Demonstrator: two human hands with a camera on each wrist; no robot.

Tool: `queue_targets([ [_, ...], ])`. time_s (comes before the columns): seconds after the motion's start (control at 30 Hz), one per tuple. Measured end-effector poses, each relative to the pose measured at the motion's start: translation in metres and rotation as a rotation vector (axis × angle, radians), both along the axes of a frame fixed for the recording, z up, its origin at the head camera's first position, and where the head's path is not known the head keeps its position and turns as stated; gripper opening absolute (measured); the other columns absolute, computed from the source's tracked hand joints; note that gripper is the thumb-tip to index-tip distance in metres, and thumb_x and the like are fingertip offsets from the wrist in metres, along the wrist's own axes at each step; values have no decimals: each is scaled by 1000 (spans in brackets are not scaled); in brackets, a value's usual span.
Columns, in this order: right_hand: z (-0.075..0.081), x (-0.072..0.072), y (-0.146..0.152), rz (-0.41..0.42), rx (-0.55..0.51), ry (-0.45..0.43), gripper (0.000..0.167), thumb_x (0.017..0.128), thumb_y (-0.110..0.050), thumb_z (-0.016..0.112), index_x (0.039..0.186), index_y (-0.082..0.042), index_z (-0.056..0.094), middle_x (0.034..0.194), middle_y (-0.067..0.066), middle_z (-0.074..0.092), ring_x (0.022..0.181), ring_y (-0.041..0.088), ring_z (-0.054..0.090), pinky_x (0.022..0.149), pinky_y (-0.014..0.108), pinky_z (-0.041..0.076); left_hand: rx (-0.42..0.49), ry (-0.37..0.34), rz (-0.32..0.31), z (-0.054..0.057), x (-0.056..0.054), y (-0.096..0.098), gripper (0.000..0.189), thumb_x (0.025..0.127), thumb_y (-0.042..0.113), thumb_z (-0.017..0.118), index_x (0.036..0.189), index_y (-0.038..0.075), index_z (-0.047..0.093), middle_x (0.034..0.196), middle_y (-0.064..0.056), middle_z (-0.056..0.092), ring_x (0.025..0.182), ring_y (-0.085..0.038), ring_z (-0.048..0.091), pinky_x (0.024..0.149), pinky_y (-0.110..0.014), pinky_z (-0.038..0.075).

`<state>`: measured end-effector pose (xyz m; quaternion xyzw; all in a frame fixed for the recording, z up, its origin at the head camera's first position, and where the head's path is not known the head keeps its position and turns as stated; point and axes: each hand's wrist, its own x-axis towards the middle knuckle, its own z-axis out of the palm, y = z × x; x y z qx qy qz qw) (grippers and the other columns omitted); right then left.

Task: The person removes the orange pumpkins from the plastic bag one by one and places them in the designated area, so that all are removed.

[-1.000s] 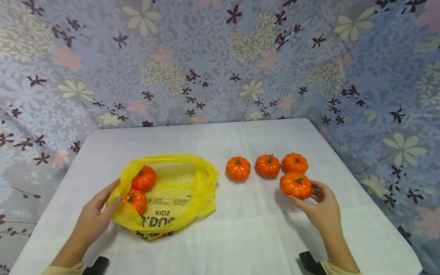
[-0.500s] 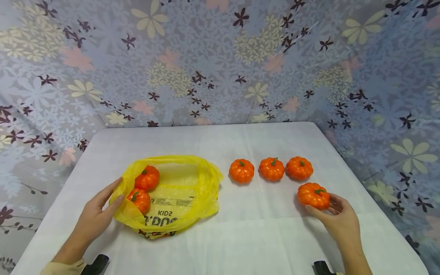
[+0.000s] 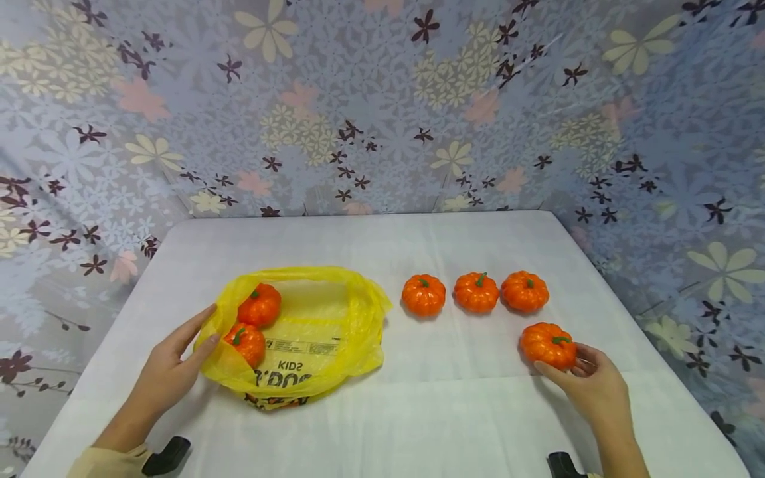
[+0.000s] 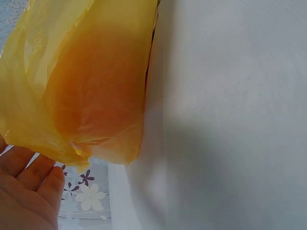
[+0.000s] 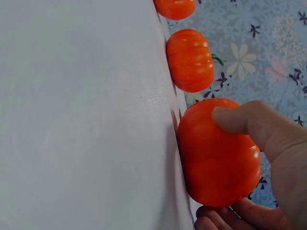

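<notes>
My left hand [image 3: 173,362] pinches the left rim of a yellow plastic bag [image 3: 366,332], which lies with its mouth spread wide. Inside its left side sit two small orange pumpkins, an upper pumpkin [image 3: 261,305] and a lower pumpkin [image 3: 248,345]. In the left wrist view an orange shape [image 4: 98,91] shows through the bag's wall. At the right, my right hand [image 3: 600,388] grips another orange pumpkin [image 3: 545,346] with a green stem, thumb on its near side and fingers around the right. The right wrist view shows this pumpkin [image 5: 218,158] low at the white tabletop.
Behind the held pumpkin, a row of three more stands on the white table [image 3: 418,425]: a left pumpkin [image 3: 424,296], a middle pumpkin [image 3: 476,293] and a right pumpkin [image 3: 524,292]. Floral cloth [image 3: 382,119] hangs along the table's back and sides.
My right hand has carried its pumpkin rightward and nearer to me, away from the row, and down toward the table. The left hand keeps its hold on the bag. The view has shifted slightly.
</notes>
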<state>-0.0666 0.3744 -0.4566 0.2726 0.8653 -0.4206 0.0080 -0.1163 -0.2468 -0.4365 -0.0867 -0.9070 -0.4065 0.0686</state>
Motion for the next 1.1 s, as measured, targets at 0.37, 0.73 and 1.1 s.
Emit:
queue_targets([
  [0.37,-3,-7,-7,-28,30,25,116,77,-60,80,153,9,27,149,35,38,132,48,43,104,57,45,-2,25,2,2,-1,-1,56,105,28,55,156,11,39,155,-18,40,140,-50,33,107,-73,28],
  [0.73,1,-4,-9,-16,11,25,123,76,-59,82,158,5,16,157,32,27,135,50,38,105,59,42,-18,34,14,1,2,-3,52,105,28,56,153,13,45,153,-18,44,139,-50,35,106,-74,28],
  [1.1,42,4,-30,-100,168,224,104,80,-45,85,156,0,31,155,25,33,135,46,38,107,61,40,-18,83,1,-2,3,-1,46,104,25,58,147,9,53,149,-19,48,139,-39,39,109,-66,30],
])
